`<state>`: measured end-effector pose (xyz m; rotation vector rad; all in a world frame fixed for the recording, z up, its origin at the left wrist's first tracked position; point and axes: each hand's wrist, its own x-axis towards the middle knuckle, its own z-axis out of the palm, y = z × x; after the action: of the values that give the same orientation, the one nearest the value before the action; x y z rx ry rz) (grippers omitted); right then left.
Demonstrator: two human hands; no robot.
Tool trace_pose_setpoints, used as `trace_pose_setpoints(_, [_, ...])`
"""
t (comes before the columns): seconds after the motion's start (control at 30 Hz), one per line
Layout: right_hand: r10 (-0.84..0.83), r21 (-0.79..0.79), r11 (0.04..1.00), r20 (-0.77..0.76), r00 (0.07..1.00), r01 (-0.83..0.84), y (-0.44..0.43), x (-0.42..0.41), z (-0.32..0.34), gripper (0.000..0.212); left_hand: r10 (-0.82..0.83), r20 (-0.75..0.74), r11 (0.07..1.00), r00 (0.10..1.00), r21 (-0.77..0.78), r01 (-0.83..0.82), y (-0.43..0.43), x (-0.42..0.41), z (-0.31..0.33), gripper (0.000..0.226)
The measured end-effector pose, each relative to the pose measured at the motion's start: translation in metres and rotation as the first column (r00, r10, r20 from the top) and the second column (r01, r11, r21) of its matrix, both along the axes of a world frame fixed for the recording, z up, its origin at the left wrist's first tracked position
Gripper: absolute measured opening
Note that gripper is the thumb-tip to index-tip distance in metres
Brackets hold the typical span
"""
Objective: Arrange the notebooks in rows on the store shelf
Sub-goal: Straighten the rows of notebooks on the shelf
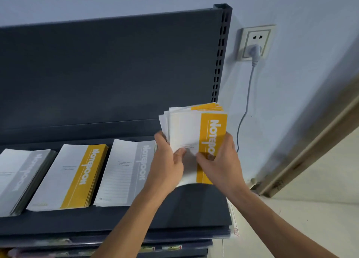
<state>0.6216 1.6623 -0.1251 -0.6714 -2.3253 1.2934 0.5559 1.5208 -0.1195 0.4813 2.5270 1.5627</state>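
I hold a bundle of yellow-and-white notebooks [196, 129] upright above the right end of the dark shelf [194, 209]. My left hand [169, 160] grips its left edge and my right hand [221, 158] grips its right, yellow edge; the sheets fan out at the top. Three stacks lie flat in a row on the shelf: a grey-striped stack [21, 178] at far left, a yellow-striped stack [71, 176] beside it, and another grey-striped stack [126, 172] just left of my left hand.
The shelf's dark back panel [108, 69] and its slotted upright [219, 63] stand behind. On the wall to the right is a socket with a plug [256, 50] and a hanging cable. Lower shelves with goods sit below. A door frame [310, 151] runs at right.
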Motion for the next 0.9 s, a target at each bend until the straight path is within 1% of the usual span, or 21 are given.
trace_pose_setpoints(0.03, [-0.001,-0.027,1.000,-0.046,0.999,-0.001,-0.002,-0.001,0.002,0.049,-0.021,-0.012,0.998,1.000,0.063,0.021,-0.005,0.000,-0.001,0.054])
trace_pose_setpoints(0.1, [0.019,-0.071,0.997,-0.082,0.996,-0.025,-0.004,-0.001,0.001,0.045,-0.062,-0.003,0.990,0.998,0.126,0.062,-0.014,0.001,-0.006,0.069])
trace_pose_setpoints(0.2, [0.068,-0.134,0.987,-0.131,0.989,-0.085,-0.006,0.004,-0.005,0.052,-0.113,-0.012,0.983,0.994,0.141,0.113,-0.024,0.003,-0.015,0.088])
trace_pose_setpoints(0.27, [0.068,-0.143,0.985,-0.170,0.983,-0.093,-0.006,0.007,-0.009,0.056,-0.129,-0.029,0.982,0.991,0.132,0.132,-0.025,0.005,-0.016,0.092])
trace_pose_setpoints(0.37, [0.048,-0.149,0.986,-0.204,0.978,-0.079,-0.010,0.010,-0.013,0.055,-0.137,-0.045,0.983,0.990,0.114,0.141,-0.024,0.006,-0.014,0.093])
trace_pose_setpoints(0.43, [0.042,-0.144,0.987,-0.207,0.977,-0.073,-0.014,0.009,-0.012,0.053,-0.117,-0.080,0.987,0.990,0.104,0.125,-0.025,0.007,-0.010,0.093])
trace_pose_setpoints(0.53, [0.059,-0.128,0.988,-0.242,0.969,-0.092,-0.015,0.009,-0.007,0.052,-0.125,-0.139,0.981,0.982,0.128,0.143,-0.030,0.003,-0.003,0.096])
trace_pose_setpoints(0.63, [0.103,-0.130,0.981,-0.268,0.958,-0.142,-0.016,0.014,-0.001,0.059,-0.143,-0.098,0.978,0.985,0.140,0.156,-0.037,-0.001,-0.003,0.094])
trace_pose_setpoints(0.7, [0.114,-0.143,0.978,-0.249,0.962,-0.153,-0.017,0.016,-0.003,0.058,-0.143,-0.050,0.982,0.989,0.115,0.148,-0.040,-0.003,-0.006,0.086])
trace_pose_setpoints(0.77, [0.104,-0.170,0.975,-0.219,0.970,-0.143,-0.016,0.016,-0.007,0.053,-0.155,-0.027,0.986,0.988,0.063,0.156,-0.042,-0.004,-0.008,0.073])
trace_pose_setpoints(0.9, [0.136,-0.171,0.974,-0.077,0.988,-0.148,-0.016,0.016,-0.016,0.052,-0.176,-0.017,0.983,0.984,-0.066,0.174,-0.039,-0.001,-0.015,0.059])
